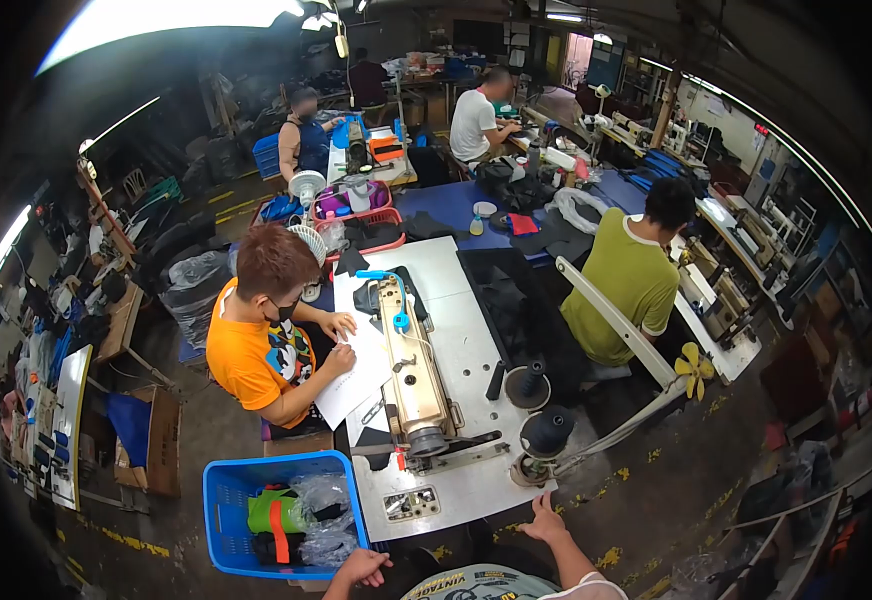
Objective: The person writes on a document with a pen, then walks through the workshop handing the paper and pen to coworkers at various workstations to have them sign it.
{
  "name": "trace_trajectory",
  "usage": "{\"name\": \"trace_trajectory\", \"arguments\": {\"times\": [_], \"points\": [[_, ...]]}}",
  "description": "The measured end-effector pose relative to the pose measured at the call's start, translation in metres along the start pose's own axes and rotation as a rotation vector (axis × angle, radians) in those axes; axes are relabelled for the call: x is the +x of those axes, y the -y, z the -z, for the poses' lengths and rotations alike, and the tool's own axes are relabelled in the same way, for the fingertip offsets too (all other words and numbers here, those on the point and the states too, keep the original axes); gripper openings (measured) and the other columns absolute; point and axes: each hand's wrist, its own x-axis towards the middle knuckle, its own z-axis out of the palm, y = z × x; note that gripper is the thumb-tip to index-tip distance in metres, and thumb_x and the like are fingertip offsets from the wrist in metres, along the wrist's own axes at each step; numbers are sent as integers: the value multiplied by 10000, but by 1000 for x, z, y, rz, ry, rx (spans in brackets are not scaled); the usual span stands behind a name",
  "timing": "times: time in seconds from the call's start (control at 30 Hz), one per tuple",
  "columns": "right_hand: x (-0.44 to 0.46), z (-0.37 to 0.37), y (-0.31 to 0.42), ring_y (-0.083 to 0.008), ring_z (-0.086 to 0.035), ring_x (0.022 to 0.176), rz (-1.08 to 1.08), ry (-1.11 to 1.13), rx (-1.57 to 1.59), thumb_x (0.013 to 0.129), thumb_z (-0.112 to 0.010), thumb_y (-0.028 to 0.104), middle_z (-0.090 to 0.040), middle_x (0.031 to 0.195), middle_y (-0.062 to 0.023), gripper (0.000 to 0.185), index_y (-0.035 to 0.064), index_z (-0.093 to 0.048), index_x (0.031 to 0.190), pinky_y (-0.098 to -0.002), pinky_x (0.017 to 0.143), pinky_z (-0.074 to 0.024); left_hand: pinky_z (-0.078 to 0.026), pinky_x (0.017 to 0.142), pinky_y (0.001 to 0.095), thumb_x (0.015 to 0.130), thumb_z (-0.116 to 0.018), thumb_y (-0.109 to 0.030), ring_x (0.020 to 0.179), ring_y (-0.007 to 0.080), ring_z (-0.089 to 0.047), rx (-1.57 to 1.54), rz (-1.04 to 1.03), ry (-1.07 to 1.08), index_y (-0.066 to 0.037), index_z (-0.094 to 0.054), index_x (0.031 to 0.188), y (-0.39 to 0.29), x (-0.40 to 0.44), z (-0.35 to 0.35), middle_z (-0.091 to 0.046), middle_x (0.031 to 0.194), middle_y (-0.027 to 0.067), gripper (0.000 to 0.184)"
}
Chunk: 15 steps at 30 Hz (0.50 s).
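My right hand (546, 522) is at the near right corner of a white sewing table (496, 500), fingers spread and nothing in them. Just beyond it, dark thread cones (548, 432) stand on the table's end. My left hand (364, 568) is low, beside the near right corner of a blue plastic basket (281, 463). Its fingers are loosely bent and apart, with nothing visible in them. Inside the basket lie clear plastic wrap (324, 520) and green, orange and black pieces (274, 510). A beige sewing machine (411, 370) sits lengthwise on the table.
Across the table, a person in orange (256, 350) bends over white paper (354, 375), both hands on it. Someone in a green shirt (616, 280) sits at another machine on the right. A long arm with a yellow fan (694, 370) juts past the table. Other workers sit farther back.
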Motion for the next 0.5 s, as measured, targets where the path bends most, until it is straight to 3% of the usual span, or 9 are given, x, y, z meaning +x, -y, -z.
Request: {"name": "trace_trajectory", "arguments": {"times": [0.5], "points": [[-5,11,4,-373,-430,1435,-19,68,25,800,-793,470,49,1708,-156,1104,60,-176,1618,-439,1115,-443,-497,436,269,1039,-524,-446,528,154,-686,2,-8,0,-130,-762,1127,-5,-3,2,-727,685,74,405]]}}
